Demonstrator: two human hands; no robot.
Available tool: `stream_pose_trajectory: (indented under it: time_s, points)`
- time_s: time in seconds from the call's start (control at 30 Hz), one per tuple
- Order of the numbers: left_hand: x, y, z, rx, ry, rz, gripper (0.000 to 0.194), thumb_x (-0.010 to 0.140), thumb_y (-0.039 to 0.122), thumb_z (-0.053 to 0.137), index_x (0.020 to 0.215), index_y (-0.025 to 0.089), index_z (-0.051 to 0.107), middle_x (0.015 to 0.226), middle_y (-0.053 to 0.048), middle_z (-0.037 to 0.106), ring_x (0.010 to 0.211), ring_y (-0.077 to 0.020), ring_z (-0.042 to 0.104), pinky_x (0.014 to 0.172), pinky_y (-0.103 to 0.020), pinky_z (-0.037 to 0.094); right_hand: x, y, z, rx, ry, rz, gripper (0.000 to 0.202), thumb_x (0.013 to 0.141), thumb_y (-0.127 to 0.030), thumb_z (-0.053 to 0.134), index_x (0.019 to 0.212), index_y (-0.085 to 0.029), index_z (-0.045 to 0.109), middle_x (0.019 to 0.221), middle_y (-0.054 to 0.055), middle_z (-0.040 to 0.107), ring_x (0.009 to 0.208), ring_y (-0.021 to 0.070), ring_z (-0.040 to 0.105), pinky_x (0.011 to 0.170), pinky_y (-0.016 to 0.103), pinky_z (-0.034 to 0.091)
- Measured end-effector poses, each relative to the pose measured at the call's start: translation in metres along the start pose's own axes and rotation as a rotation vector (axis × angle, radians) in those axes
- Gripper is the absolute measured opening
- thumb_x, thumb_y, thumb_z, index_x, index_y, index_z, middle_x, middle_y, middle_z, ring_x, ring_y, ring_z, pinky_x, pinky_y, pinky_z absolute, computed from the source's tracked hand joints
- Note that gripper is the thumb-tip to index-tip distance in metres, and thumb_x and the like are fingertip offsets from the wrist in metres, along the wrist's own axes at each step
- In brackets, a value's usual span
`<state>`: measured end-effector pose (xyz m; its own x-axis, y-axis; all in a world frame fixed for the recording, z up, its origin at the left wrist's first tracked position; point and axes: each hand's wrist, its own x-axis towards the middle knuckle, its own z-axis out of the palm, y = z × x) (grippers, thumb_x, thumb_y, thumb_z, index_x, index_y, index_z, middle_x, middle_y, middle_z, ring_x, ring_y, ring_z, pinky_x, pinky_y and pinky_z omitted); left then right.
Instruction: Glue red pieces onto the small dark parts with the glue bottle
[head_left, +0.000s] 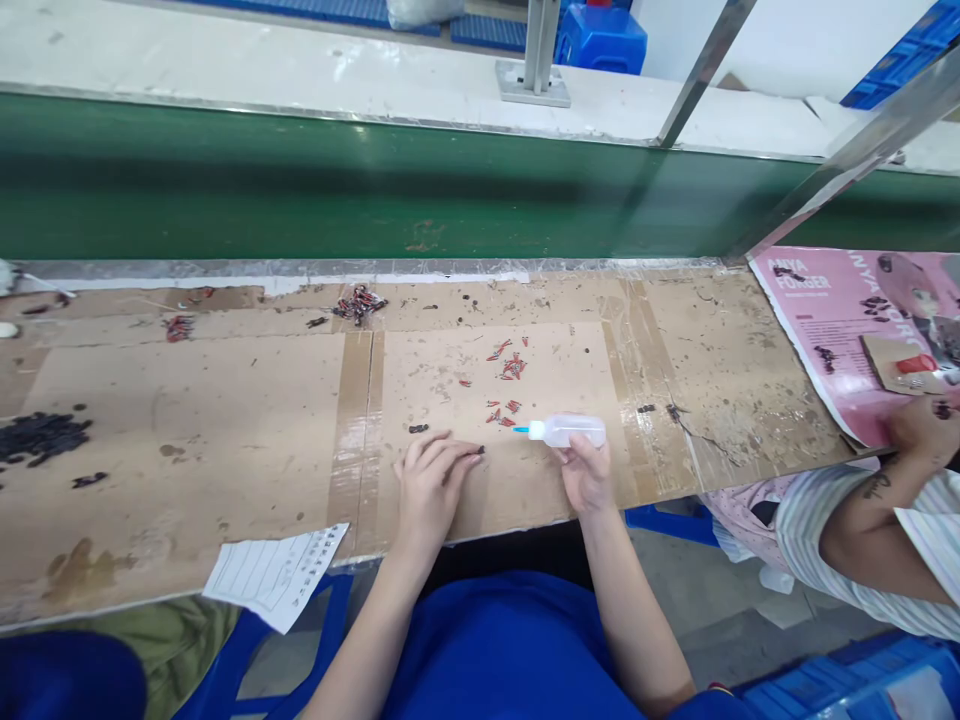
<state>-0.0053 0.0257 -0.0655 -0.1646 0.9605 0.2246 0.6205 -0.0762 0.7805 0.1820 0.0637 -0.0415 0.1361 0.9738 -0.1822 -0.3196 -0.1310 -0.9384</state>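
Note:
My right hand (587, 475) is wrapped round a clear plastic squeeze bottle (576, 430), which lies level with its blue needle tip pointing left. My left hand (431, 475) rests low over the cardboard, thumb and fingers pinched on a small black part (481, 450). The tip of the bottle and the black part are apart. Several small red-and-black parts (513, 368) lie scattered just beyond the bottle's tip. Close to my left fingers sits another small black piece (418, 428).
A cardboard-covered bench (285, 430) runs across, with a green conveyor belt (337, 190) behind it. At left are a black pile of parts (45, 437) and a paper sheet (276, 573). More red parts (360, 305) lie further back. A co-worker's arm (877, 500) is at right.

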Motion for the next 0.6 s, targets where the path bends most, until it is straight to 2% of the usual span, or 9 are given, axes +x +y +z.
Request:
stream_pose_trajectory:
  time_s: [0.1, 0.2, 0.33, 0.6]
  points:
    - [-0.003, -0.003, -0.002, 0.02, 0.046, 0.02, 0.016, 0.085, 0.038, 0.062, 0.082, 0.029, 0.074, 0.088, -0.004, 0.075, 0.106, -0.028, 0.057, 0.098, -0.047, 0.037, 0.001, 0.002, 0.003, -0.041, 0.045, 0.013, 0.032, 0.062, -0.049, 0.073, 0.069, -0.02, 0.061, 0.058, -0.001, 0.057, 0.047, 0.0105, 0.04, 0.044, 0.025, 0.032]
    - [-0.003, -0.002, -0.005, 0.037, 0.008, 0.008, 0.014, 0.085, 0.036, 0.063, 0.091, 0.029, 0.074, 0.095, -0.004, 0.075, 0.108, -0.0279, 0.059, 0.098, -0.048, 0.036, -0.002, 0.002, 0.009, -0.147, 0.064, -0.029, 0.031, 0.065, -0.047, 0.073, 0.062, -0.02, 0.059, 0.055, -0.002, 0.057, 0.048, 0.0115, 0.045, 0.047, 0.026, 0.038]
    - [-0.003, 0.001, -0.008, 0.035, -0.017, -0.014, 0.015, 0.083, 0.034, 0.066, 0.095, 0.029, 0.073, 0.097, -0.004, 0.076, 0.109, -0.0271, 0.063, 0.097, -0.046, 0.036, -0.008, 0.001, 0.017, -0.308, 0.017, -0.073, 0.024, 0.067, -0.042, 0.074, 0.067, -0.02, 0.064, 0.064, 0.002, 0.067, 0.059, 0.0172, 0.06, 0.056, 0.029, 0.048]
    - [-0.004, 0.001, -0.006, 0.009, 0.007, -0.032, 0.013, 0.081, 0.034, 0.067, 0.091, 0.028, 0.073, 0.09, -0.003, 0.076, 0.105, -0.026, 0.066, 0.098, -0.046, 0.037, -0.009, 0.004, 0.019, -0.393, -0.032, -0.078, 0.023, 0.07, -0.042, 0.073, 0.071, -0.019, 0.067, 0.069, 0.004, 0.072, 0.064, 0.0198, 0.066, 0.06, 0.031, 0.052]
